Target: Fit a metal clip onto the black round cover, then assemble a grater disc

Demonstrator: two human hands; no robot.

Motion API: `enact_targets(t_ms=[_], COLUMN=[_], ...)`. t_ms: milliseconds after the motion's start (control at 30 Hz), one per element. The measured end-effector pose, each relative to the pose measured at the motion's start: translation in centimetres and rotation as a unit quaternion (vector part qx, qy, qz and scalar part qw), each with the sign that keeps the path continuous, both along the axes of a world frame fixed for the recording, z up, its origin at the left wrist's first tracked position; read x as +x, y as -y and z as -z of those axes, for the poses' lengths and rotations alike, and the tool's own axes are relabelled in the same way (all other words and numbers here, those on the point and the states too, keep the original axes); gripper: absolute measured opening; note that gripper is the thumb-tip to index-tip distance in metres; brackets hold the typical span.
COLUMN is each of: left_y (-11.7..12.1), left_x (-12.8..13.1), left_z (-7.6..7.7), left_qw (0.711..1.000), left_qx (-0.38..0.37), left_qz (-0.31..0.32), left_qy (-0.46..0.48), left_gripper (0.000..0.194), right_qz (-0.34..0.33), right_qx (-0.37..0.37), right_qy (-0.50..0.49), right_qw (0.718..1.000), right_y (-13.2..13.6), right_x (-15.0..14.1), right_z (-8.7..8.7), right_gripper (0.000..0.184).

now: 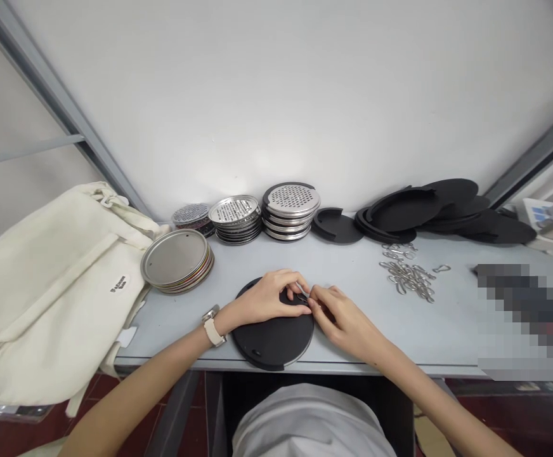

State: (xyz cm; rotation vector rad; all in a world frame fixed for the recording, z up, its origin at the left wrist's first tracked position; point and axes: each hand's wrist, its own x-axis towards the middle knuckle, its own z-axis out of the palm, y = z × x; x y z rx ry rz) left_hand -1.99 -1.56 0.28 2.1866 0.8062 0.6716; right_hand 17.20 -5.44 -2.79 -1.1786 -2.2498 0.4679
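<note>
A black round disc (pixel 274 339) lies at the table's front edge, a thin silvery rim showing at its lower right. My left hand (pixel 276 295), with a watch on the wrist, rests over its upper part, fingers curled and thumb closed at the right edge. Against those fingertips, my right hand (pixel 340 317) is pinched at the same edge. Between the two hands shows a small metal carabiner clip (pixel 302 297), mostly covered by fingers. To the right lies a loose pile of similar metal clips (pixel 409 276).
Along the wall stand stacked grater discs (pixel 292 200), more metal graters (pixel 234 212) and black round covers (pixel 404 212). Plain metal discs (pixel 176 257) are piled at left, beside a cream bag (pixel 58 298). A blurred-out patch (pixel 528 311) covers something at right.
</note>
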Motion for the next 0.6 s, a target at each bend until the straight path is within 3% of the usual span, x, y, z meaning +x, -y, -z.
enact_targets(t_ms=[233,600], left_y=[0.00,0.13], left_x=[-0.02,-0.08], left_z=[0.05,0.04], left_qw=[1.000,1.000], left_qx=[-0.012,0.005], left_qz=[0.010,-0.006], left_qy=[0.001,-0.002], left_gripper=[0.021,0.021], right_qz=[0.024,0.007], right_qx=[-0.030,0.001], right_qy=[-0.016,0.000], right_qw=[0.999,1.000], right_y=[0.04,-0.12], right_x=[0.06,0.07], right_z=[-0.07,0.33], right_gripper=[0.023,0.020])
